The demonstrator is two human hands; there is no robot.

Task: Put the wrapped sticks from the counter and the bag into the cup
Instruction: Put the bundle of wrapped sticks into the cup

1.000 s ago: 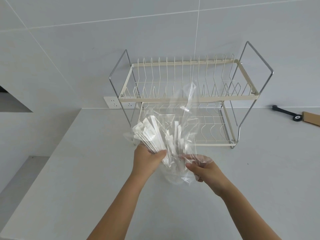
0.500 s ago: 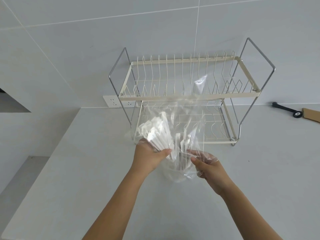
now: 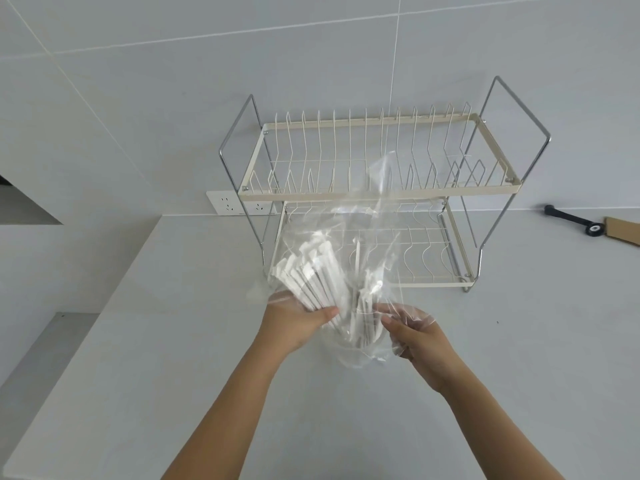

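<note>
A clear plastic bag (image 3: 377, 237) is held up above the grey counter (image 3: 173, 358), in front of the dish rack. Inside it stand several white paper-wrapped sticks (image 3: 311, 278), fanned out to the upper left. My left hand (image 3: 294, 323) grips the bundle of sticks through the bag's left side, thumb across their lower ends. My right hand (image 3: 415, 337) pinches the bag's film at its lower right. A few more wrapped sticks (image 3: 363, 306) stand loose in the bag between my hands. No cup is in view.
A cream two-tier wire dish rack (image 3: 374, 188) with chrome side frames stands against the tiled wall behind the bag. A wall socket (image 3: 225, 202) sits left of it. A black tool (image 3: 571, 221) and a piece of cardboard (image 3: 623, 232) lie at the far right.
The bag has spread wider and its top has shifted right. My left hand's bundle of sticks has tilted a little further left; both hands stay at about the same place.
</note>
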